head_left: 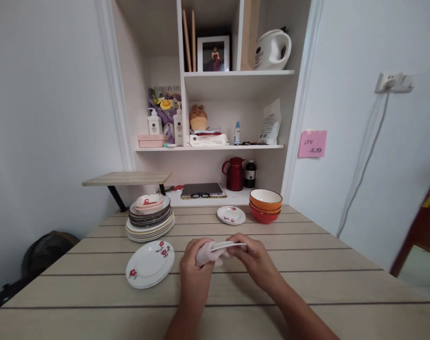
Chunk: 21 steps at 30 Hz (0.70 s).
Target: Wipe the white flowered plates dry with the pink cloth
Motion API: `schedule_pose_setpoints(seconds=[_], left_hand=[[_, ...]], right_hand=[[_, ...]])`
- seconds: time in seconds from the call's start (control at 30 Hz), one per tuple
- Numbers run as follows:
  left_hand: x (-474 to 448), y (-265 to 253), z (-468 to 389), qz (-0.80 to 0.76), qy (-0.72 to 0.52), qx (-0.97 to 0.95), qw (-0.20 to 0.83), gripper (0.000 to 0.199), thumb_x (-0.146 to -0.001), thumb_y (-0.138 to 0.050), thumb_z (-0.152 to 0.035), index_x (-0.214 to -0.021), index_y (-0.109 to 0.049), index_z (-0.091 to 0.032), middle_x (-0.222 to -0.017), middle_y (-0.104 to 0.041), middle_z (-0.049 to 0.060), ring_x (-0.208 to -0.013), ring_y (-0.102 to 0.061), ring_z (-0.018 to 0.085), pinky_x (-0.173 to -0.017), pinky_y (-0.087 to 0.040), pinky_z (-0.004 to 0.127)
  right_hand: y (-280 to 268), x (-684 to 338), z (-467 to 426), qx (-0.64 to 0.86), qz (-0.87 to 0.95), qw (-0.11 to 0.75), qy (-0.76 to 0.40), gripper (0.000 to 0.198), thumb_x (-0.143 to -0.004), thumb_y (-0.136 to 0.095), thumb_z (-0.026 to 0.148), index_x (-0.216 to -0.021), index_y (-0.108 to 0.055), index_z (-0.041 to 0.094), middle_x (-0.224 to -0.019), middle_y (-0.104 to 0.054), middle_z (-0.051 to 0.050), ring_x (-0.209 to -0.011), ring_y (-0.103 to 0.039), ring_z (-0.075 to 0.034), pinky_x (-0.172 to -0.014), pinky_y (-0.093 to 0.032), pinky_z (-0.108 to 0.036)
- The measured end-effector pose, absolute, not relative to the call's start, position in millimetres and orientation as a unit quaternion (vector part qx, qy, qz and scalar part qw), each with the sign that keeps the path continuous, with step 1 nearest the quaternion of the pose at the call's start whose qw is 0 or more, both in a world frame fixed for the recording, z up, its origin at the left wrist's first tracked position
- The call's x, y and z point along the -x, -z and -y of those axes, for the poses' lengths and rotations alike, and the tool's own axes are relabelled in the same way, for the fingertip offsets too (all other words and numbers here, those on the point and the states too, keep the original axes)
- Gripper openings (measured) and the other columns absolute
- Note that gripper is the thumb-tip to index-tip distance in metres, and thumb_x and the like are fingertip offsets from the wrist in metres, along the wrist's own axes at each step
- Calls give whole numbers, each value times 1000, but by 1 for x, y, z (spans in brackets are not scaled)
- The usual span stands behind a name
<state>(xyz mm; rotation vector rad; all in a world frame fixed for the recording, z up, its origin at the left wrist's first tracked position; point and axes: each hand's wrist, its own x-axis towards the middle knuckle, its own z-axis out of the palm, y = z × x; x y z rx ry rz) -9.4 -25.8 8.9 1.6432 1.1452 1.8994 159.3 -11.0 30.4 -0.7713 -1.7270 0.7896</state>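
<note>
Above the middle of the slatted table, a small white plate [229, 244] is held nearly edge-on between my hands. My left hand [197, 264] is closed round a pale pink cloth [205, 255] that wraps the plate's left edge. My right hand [252, 259] pinches the plate's right edge, thumb near and fingers beyond. Left of my hands lie larger flower-patterned plates [149, 265], one on another. Beyond my hands rests a short stack of small flower-patterned plates [231, 215], beside nested orange and red bowls [265, 206].
A tall stack of plates [151, 226] topped with small dishes stands at the back left, near a raised wooden stand [128, 178]. Behind the table, a shelf bears a red thermos jug [235, 174], a dark bottle [250, 174] and a laptop [202, 189] with glasses.
</note>
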Motion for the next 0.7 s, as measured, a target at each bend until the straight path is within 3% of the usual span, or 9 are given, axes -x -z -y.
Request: schedule_pose_setpoints(seconds=[0.13, 0.23, 0.4, 0.53, 0.7], left_hand=[[7, -12, 25, -415, -698, -483, 327, 20, -67, -69, -18, -87, -69, -18, -82, -72, 3, -77, -67, 19, -71, -52, 26], [3, -14, 26, -416, -706, -425, 384, 30, -66, -75, -31, -92, -69, -15, -85, -75, 6, -79, -69, 20, -73, -53, 28], [-3, -15, 29, -431, -682, -409, 426, 40, -64, -78, -38, -91, -71, -11, -85, -76, 10, -80, -71, 24, -72, -55, 31], [-4, -13, 29, -429, -681, -394, 443, 42, -63, -79, -40, -92, -72, -10, -88, -76, 11, -82, -71, 24, -73, -55, 31], [1, -8, 24, -428, -682, -402, 436, 46, -68, -75, -43, -101, -70, -11, -95, -75, 13, -87, -71, 26, -76, -54, 33]], right_hand=[[-26, -154, 11, 319, 659, 558, -391, 8, -81, -65, 29, -80, -67, 21, -71, -62, 2, -68, -52, -16, -64, -38, -25], [-23, -146, 12, 302, 587, 598, -455, 16, -78, -69, 32, -89, -68, 20, -78, -66, 0, -73, -55, -17, -68, -42, -27], [-22, -137, 15, 268, 460, 640, -554, 34, -73, -76, 35, -101, -67, 20, -88, -71, -4, -80, -61, -20, -74, -47, -31], [-24, -137, 16, 263, 446, 616, -594, 38, -71, -77, 35, -103, -66, 18, -91, -72, -6, -81, -63, -20, -76, -48, -33], [-25, -140, 13, 315, 521, 603, -514, 35, -79, -67, 33, -110, -62, 18, -96, -70, -7, -87, -63, -23, -79, -49, -35]])
